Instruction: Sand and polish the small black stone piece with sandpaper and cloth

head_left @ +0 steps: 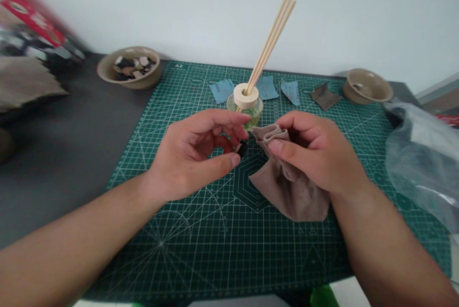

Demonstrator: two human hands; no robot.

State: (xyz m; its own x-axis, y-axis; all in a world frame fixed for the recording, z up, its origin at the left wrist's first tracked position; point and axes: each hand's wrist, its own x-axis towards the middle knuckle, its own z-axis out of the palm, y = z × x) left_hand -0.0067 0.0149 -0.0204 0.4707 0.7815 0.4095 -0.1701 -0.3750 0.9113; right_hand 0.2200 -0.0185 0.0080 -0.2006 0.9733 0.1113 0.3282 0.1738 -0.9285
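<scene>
1. Small dark piece (pixel 242 148): near mid-view, raised in front of the glass bottle, black with a lighter brownish face showing. Exact kind too small to tell.
2. Left hand (pixel 193 156): fingers curled and nearly closed, thumb tip against the dark piece, which is pinched at the fingertips; index finger extended above it.
3. Right hand (pixel 315 149): fingers closed on a brown cloth (pixel 290 192), thumb pressing its folds; the loose part hangs below. Cloth just beside the dark piece, a narrow gap between.
4. Behind the hands: glass bottle (pixel 256 114) with pale liquid, round wooden collar (pixel 245 96), thin reed sticks (pixel 271 44) leaning right.
5. Around the bottle: blue paper pieces (pixel 221 91), three visible; farther right, a creased brown paper piece (pixel 325 97).
6. Green gridded cutting mat (pixel 201 259), marked A2, lying on a dark counter (pixel 118 115).
7. Far left corner of mat: tan bowl (pixel 145 82) holding small dark and pale pieces. Far right: second bowl (pixel 376 91), a little something inside, unclear.
8. Right edge: clear plastic bag (pixel 423 154). Left edge: blurred red packaging (pixel 34 17) above a ragged-edged brown sheet (pixel 27 82).
</scene>
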